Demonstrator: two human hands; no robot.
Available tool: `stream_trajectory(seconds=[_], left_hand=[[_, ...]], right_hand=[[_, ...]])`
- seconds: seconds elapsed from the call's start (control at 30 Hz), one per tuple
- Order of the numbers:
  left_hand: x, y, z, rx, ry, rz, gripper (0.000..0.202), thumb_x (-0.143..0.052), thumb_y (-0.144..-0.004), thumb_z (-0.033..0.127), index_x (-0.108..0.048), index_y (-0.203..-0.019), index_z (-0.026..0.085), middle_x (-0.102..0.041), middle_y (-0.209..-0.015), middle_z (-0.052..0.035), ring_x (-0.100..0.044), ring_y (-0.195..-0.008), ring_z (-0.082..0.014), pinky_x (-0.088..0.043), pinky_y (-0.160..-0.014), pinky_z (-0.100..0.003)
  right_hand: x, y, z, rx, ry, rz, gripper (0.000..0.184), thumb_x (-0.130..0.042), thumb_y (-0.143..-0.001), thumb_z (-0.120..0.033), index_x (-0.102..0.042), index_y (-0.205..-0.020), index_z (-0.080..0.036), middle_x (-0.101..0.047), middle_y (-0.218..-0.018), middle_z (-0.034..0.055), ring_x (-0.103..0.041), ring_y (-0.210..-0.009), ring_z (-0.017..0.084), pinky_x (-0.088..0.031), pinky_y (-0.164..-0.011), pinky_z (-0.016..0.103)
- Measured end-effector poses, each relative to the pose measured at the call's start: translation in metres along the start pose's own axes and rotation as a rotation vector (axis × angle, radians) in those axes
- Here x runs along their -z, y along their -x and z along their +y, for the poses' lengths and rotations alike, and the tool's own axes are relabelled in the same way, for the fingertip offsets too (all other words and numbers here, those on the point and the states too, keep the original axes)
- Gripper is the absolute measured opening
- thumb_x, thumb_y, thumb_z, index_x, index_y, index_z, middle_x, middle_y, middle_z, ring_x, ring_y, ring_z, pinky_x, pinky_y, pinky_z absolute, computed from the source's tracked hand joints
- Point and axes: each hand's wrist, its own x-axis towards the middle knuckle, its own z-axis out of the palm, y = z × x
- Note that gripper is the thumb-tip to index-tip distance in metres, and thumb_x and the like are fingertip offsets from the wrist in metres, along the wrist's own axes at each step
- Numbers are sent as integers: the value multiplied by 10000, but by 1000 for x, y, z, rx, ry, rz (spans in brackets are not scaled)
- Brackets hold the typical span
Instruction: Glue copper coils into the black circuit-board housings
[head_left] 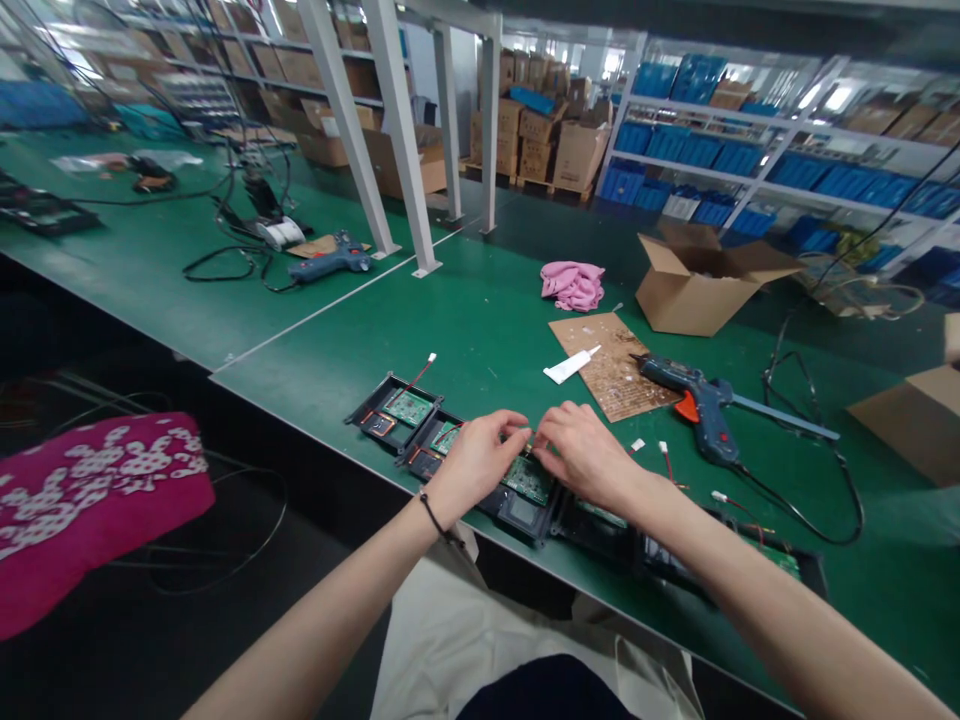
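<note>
Several black plastic housings with green circuit boards stand in a row along the table's front edge. My left hand point(480, 455) and my right hand point(585, 450) meet over one housing with a green circuit board point(528, 480) in it. On both hands the fingers are bent and pinched together at the board's far edge. Whatever lies between the fingertips is too small to make out. To the left, another housing point(396, 415) has a red wire with a white connector point(431, 358) sticking up. My right forearm partly covers the housings on the right point(787, 560).
A glue gun point(705, 400) with a cable lies to the right, its nozzle over a stained cardboard sheet point(619, 370). On that sheet is a white tube point(570, 366). Behind are a pink cloth point(573, 285) and an open carton point(697, 290). White posts point(401, 130) rise at centre-left.
</note>
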Motion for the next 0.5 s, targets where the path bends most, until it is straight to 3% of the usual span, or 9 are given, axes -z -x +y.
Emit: stream_trajectory(seconds=[0.1, 0.23, 0.37, 0.5], left_hand=[[3, -1, -2, 92, 218, -101, 248, -545, -796, 276, -639, -970, 126, -633, -643, -3, -543, -509, -106, -400, -453, -199], [13, 12, -6, -12, 232, -26, 148, -567, -796, 258, -641, -871, 155, -668, -744, -5, -606, -635, -105, -491, -592, -208], [18, 31, -14, -221, 38, 85, 100, -542, -846, 209, -634, -869, 178, -691, -824, 4, -647, -757, -105, -518, -712, -217], [15, 46, -22, -580, -168, 180, 132, -518, -868, 114, -621, -937, 161, -694, -934, -19, -650, -884, -95, -516, -826, -203]], right_hand=[[1, 14, -6, -5, -73, 74, 102, -532, -855, -204, -620, -830, -158, -601, -975, 104, -474, -991, 234, -315, -910, 372], [2, 25, 5, -187, -260, 120, 289, -395, -930, -356, -588, -828, -167, -626, -810, 69, -539, -760, 179, -406, -733, 315], [-7, 27, 11, -284, -536, -141, 432, -298, -929, -430, -605, -816, -148, -616, -619, 29, -470, -461, 107, -356, -445, 227], [-19, 25, 5, -272, -699, -330, 470, -315, -900, -496, -623, -844, -146, -634, -663, 31, -443, -422, 77, -314, -380, 192]])
